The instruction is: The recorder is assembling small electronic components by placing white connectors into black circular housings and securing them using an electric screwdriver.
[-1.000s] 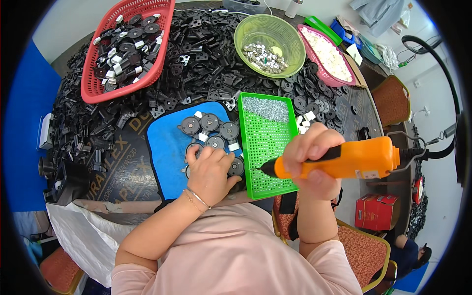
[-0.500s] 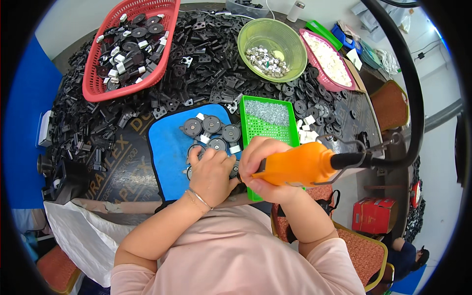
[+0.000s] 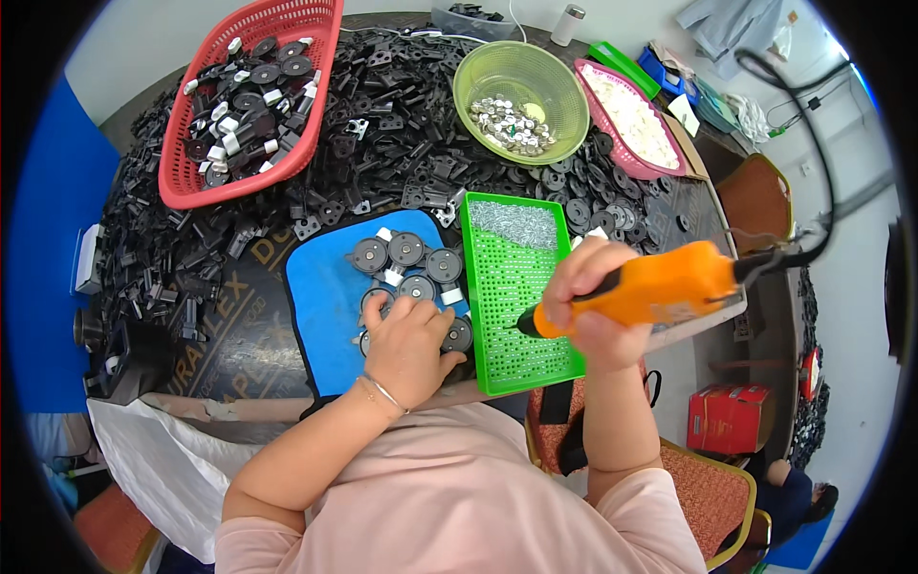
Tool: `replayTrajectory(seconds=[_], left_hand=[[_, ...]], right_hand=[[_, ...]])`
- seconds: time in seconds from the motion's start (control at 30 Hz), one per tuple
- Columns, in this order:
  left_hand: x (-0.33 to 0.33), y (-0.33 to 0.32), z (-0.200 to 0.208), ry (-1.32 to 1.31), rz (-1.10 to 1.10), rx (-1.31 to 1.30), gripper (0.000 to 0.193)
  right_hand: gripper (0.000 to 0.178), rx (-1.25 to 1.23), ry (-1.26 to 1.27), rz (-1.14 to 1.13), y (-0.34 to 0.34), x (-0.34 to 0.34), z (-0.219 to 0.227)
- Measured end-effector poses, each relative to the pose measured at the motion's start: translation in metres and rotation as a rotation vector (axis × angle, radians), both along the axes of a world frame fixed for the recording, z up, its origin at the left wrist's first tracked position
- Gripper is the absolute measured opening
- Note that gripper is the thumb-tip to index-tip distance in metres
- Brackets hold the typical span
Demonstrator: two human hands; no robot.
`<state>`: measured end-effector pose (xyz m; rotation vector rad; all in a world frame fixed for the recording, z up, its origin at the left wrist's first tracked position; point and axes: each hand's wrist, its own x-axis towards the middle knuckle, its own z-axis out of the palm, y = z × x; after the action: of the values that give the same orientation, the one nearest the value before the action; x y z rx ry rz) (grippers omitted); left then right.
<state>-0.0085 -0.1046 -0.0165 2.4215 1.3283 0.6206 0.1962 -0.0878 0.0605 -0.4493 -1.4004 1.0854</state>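
Observation:
My right hand (image 3: 602, 306) is wrapped round an orange electric screwdriver (image 3: 684, 282). The tool lies nearly level, its dark nose end pointing left over the green perforated tray (image 3: 512, 362). Small silver screws (image 3: 516, 222) are heaped at the tray's far end. My left hand (image 3: 409, 346) rests on the blue mat (image 3: 320, 287), curled over black parts with round discs. One disc (image 3: 459, 334) sits between its thumb and fingers. More discs (image 3: 406, 249) with white pieces lie just beyond the fingertips; the palm hides some of the parts.
A red basket (image 3: 314, 134) of assembled parts stands far left, against a pile of black pieces (image 3: 402, 124). Behind the tray are a yellow-green basket (image 3: 564, 134) of small metal pieces and a pink basket (image 3: 665, 158) of white ones. The screwdriver's cable (image 3: 830, 172) rises at right.
My right hand has carried the screwdriver from beside my left hand rightward over the green tray. The left hand stays on the discs, nearly unmoved. The head view has shifted slightly.

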Motion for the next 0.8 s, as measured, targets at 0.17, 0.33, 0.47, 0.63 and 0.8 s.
replayTrajectory(seconds=[0.17, 0.33, 0.47, 0.63, 0.8], left_hand=[[0.001, -0.001, 0.0, -0.016, -0.001, 0.001, 0.042], [0.0, -0.003, 0.001, 0.0, 0.006, -0.006, 0.044], [0.001, -0.009, -0.001, 0.016, 0.02, 0.03, 0.049], [-0.004, -0.016, 0.008, -0.009, 0.016, -0.014, 0.055], [-0.023, 0.005, 0.014, -0.066, 0.134, 0.087, 0.053]], right_hand=[[0.026, -0.019, -0.081, -0.111, -0.005, 0.007, -0.023], [0.025, -0.086, 0.015, -0.114, -0.006, 0.002, -0.019], [0.025, -0.1, 0.034, -0.101, -0.005, 0.0, -0.022], [0.024, -0.056, 0.006, -0.083, -0.001, 0.002, -0.027], [0.025, -0.001, 0.002, -0.087, 0.0, 0.012, -0.016]])
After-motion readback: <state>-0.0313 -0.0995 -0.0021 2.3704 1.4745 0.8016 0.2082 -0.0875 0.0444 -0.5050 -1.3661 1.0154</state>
